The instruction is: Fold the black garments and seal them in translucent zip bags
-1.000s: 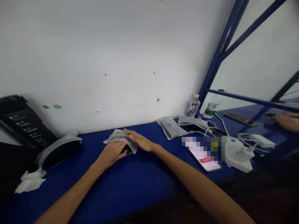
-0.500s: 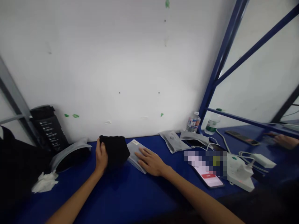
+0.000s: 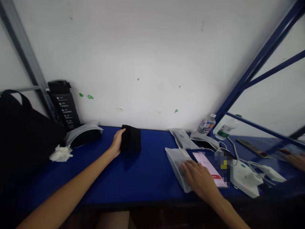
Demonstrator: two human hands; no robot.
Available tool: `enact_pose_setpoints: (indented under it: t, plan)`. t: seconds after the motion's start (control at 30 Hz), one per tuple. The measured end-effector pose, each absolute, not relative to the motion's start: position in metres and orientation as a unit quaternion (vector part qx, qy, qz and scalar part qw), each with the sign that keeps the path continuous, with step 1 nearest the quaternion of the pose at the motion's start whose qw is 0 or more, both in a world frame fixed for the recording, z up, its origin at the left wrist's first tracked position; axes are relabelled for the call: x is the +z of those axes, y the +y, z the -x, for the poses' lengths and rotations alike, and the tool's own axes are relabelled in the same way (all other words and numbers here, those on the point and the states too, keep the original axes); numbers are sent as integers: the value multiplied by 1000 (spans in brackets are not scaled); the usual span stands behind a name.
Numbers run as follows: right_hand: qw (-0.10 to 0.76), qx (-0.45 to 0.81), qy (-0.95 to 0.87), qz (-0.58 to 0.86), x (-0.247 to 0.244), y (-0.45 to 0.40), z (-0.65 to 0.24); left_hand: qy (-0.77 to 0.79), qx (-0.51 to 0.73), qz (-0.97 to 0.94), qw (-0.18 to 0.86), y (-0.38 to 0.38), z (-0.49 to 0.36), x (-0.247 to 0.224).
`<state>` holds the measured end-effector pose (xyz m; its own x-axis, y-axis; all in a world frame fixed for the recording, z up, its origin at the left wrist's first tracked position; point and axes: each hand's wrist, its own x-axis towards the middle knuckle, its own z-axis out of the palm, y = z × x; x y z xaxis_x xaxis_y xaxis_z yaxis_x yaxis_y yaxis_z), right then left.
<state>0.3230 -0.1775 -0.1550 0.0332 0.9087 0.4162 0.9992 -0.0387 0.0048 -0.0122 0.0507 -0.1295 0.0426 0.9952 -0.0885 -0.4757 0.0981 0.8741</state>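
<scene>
Black bundle (image 3: 131, 139) held at left edge by left grip (image 3: 117, 141).

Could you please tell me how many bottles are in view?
3: a black bottle at the left, a clear bottle beside the blue frame at the right, and a green-labelled bottle just beyond that frame.

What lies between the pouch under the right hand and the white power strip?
A phone with its screen lit, in the head view; pixelation beside it hides part.
</scene>
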Motion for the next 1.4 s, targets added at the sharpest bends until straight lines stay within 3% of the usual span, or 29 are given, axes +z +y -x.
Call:
enact_pose_setpoints:
  t: [0.1, 0.27, 0.4, 0.53, 0.6, 0.7, 0.73, 0.87, 1.0, 1.2, 1.27, 1.4]
  plan:
    - [232, -119, -689, 677, -133, -151, -298, 387, 551, -372, 639, 44, 9, -128]
    - [338, 246, -746, 519, -105, -88, -211, 371, 511, -429, 646, 25, -2, -124]
    - [386, 265, -759, 452, -106, -43, -173, 382, 512, -447, 626, 16, -8, -122]
    - [402, 286, -744, 450, -121, -15, -203, 430, 468, -474, 610, 25, 7, -115]
    - [393, 222, -739, 500, -128, -8, -230, 512, 434, -517, 531, 32, 20, -110]
    - [393, 81, -736, 546, -131, -3, -259, 610, 441, -626, 204, 38, 32, -107]
    - [402, 48, -734, 545, -130, -3, -262, 610, 425, -652, 147, 37, 32, -108]
    - [437, 53, -760, 479, -124, -9, -250, 567, 340, -736, 149, 20, 12, -117]
    - [325, 132, -830, 434, -128, -13, -236, 522, 296, -794, 98, 10, 8, -112]
    - [299, 95, -816, 485, -136, -6, -245, 596, 299, -734, -126, 33, 61, -75]
    - [306, 88, -810, 492, -132, -6, -246, 563, 286, -771, -77, 38, 66, -71]
    - [350, 178, -789, 473, -110, -18, -246, 448, 241, -851, 132, 31, 51, -72]
